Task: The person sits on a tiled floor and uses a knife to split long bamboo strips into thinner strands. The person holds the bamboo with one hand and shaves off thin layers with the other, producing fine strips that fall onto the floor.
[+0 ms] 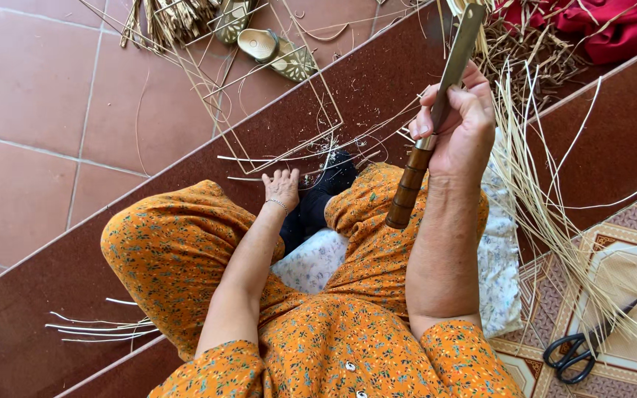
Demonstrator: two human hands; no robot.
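My right hand (460, 121) is raised and gripped around a long knife (436, 110) with a banded brown wooden handle and a flat metal blade pointing up. My left hand (282, 188) reaches down past my knee and touches thin pale reed strips (296, 156) lying on the dark red step. I sit with legs folded, in orange flowered clothes, a white flowered cloth (311, 262) across my lap.
A bundle of long pale reed strips (547, 206) fans out at my right. Black scissors (576, 354) lie on the patterned tile at lower right. Gold slippers (274, 51) and a thin wire frame (259, 110) lie ahead. More strips (97, 328) lie at the left; red cloth (613, 26) is at top right.
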